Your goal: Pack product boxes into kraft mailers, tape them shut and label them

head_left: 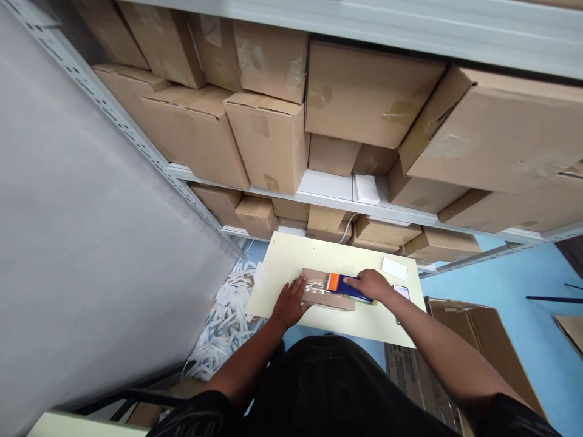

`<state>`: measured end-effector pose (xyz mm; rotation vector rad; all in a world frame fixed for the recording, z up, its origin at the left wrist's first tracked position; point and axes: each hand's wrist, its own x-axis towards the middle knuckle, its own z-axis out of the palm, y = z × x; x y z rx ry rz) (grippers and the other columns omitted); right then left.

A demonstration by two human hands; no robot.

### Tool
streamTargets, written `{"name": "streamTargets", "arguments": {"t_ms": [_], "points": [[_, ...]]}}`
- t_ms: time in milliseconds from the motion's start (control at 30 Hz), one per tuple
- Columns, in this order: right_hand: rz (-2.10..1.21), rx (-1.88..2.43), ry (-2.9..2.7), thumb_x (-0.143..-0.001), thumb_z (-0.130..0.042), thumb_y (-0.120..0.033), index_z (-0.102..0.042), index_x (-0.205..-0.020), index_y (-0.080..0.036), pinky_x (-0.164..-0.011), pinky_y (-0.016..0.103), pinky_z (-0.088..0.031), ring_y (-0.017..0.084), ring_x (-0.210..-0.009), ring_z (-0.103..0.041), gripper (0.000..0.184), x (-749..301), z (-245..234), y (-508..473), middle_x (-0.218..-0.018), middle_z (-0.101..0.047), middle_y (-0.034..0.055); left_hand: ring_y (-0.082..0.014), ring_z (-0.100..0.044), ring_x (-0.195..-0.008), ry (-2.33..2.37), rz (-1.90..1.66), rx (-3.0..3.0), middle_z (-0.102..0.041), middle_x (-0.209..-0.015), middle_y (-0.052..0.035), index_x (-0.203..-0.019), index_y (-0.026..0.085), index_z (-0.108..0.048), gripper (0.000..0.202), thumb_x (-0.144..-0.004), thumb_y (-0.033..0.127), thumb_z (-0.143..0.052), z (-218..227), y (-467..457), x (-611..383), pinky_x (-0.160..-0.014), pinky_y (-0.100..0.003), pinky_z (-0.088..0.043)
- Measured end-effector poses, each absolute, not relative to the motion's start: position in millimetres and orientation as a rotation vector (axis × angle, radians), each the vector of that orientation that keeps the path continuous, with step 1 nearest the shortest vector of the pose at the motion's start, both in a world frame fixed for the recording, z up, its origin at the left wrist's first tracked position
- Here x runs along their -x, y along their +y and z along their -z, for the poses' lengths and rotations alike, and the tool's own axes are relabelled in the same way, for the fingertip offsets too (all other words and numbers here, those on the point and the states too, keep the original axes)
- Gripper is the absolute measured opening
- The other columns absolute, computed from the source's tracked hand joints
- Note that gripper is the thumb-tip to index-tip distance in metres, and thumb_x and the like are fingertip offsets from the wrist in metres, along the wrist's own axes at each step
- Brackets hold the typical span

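On the pale yellow table a small brown cardboard box (337, 301) lies flat, with shiny clear tape along its top. My left hand (289, 304) rests at the box's left end, fingers spread and touching it, the thumb near the front edge. In my right hand (372, 285) is a dark blue and orange tape dispenser (342, 284), held low over the box's right half. The fingers of that hand wrap round the dispenser and partly hide it.
Behind the table (291, 247), metal shelves (328, 200) hold several cardboard boxes. A white box (394, 268) and a phone (401, 292) lie on the table's right side. White paper strips (228, 309) cover the floor at left. An open carton (483, 334) stands at right.
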<state>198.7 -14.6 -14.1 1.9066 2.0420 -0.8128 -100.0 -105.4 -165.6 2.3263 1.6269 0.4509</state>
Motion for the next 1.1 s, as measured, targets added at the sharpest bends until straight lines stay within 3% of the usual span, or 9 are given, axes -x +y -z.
{"name": "streamTargets", "arguments": {"t_ms": [167,367,467,633,767,933,1033,1100], "points": [[0.846,-2.015,1.905,-0.087,-0.047,-0.082,-0.073,-0.068,-0.020,-0.064,0.031,-0.039,0.026,-0.073,-0.068,0.070,-321.3,9.3,-39.9,-0.072,-0.073,0.0126,-0.0334,-0.041,-0.148,1.607,-0.424,-2.358,-0.032,-0.167,-0.0179,-0.163,0.017,-0.028,0.081,-0.097,0.056,-0.055,167.3,-105.3,100.7,-0.119,-0.048,-0.037],[0.689,-1.954,1.822,-0.086,-0.049,-0.082,-0.077,-0.082,-0.014,-0.073,0.035,-0.045,0.033,-0.093,-0.072,0.074,-316.5,60.6,-41.8,-0.098,-0.076,0.0229,-0.0327,-0.042,-0.148,1.583,-0.434,-2.343,-0.024,-0.169,-0.0200,-0.165,0.016,-0.018,0.082,-0.100,0.054,-0.051,173.4,-103.0,102.4,-0.117,-0.047,-0.040],[0.822,-2.002,1.760,-0.081,-0.058,-0.080,-0.077,-0.085,-0.013,-0.073,0.035,-0.048,0.033,-0.090,-0.073,0.070,-287.8,88.9,-25.9,-0.098,-0.077,0.0214,-0.0326,-0.039,-0.151,1.549,-0.424,-2.323,-0.019,-0.171,-0.0193,-0.166,0.018,-0.013,0.082,-0.101,0.052,-0.050,174.1,-102.0,102.4,-0.116,-0.047,-0.042],[1.296,-2.225,1.360,-0.076,-0.074,-0.068,-0.072,-0.071,-0.013,-0.070,0.034,-0.051,0.031,-0.080,-0.073,0.055,-285.2,118.2,-17.6,-0.084,-0.076,0.0161,-0.0315,-0.032,-0.154,1.531,-0.428,-2.266,-0.012,-0.173,-0.0161,-0.167,0.020,-0.005,0.083,-0.102,0.049,-0.048,175.8,-102.4,101.7,-0.116,-0.046,-0.043],[1.585,-2.330,1.132,-0.089,-0.061,-0.063,-0.071,-0.071,-0.017,-0.066,0.032,-0.053,0.025,-0.072,-0.072,0.050,-297.8,131.0,-50.3,-0.076,-0.076,0.0097,-0.0309,-0.032,-0.154,1.522,-0.453,-2.244,-0.012,-0.173,-0.0150,-0.167,0.022,-0.002,0.084,-0.102,0.049,-0.048,179.7,-103.0,102.7,-0.117,-0.046,-0.042],[1.466,-2.531,1.049,-0.086,-0.060,-0.066,-0.067,-0.062,-0.019,-0.066,0.035,-0.051,0.028,-0.072,-0.072,0.053,-314.3,146.1,-117.3,-0.074,-0.075,0.0131,-0.0304,-0.030,-0.155,1.506,-0.487,-2.207,-0.011,-0.173,-0.0144,-0.167,0.024,0.000,0.084,-0.103,0.050,-0.048,180.1,-103.6,103.1,-0.120,-0.046,-0.039],[1.492,-2.718,1.023,-0.094,-0.043,-0.062,-0.070,-0.070,-0.019,-0.065,0.033,-0.050,0.027,-0.075,-0.072,0.056,-312.7,155.2,-142.6,-0.082,-0.077,0.0138,-0.0307,-0.030,-0.155,1.507,-0.481,-2.144,-0.008,-0.174,-0.0138,-0.167,0.025,-0.002,0.084,-0.102,0.050,-0.049,177.5,-104.6,101.7,-0.118,-0.046,-0.041],[1.289,-2.772,1.249,-0.096,-0.038,-0.054,-0.072,-0.080,-0.019,-0.067,0.032,-0.048,0.026,-0.079,-0.071,0.051,-302.7,160.7,-144.9,-0.084,-0.076,0.0130,-0.0313,-0.030,-0.155,1.514,-0.484,-2.084,-0.006,-0.174,-0.0132,-0.167,0.025,-0.006,0.083,-0.101,0.050,-0.050,175.9,-105.3,100.5,-0.117,-0.046,-0.043]]}}
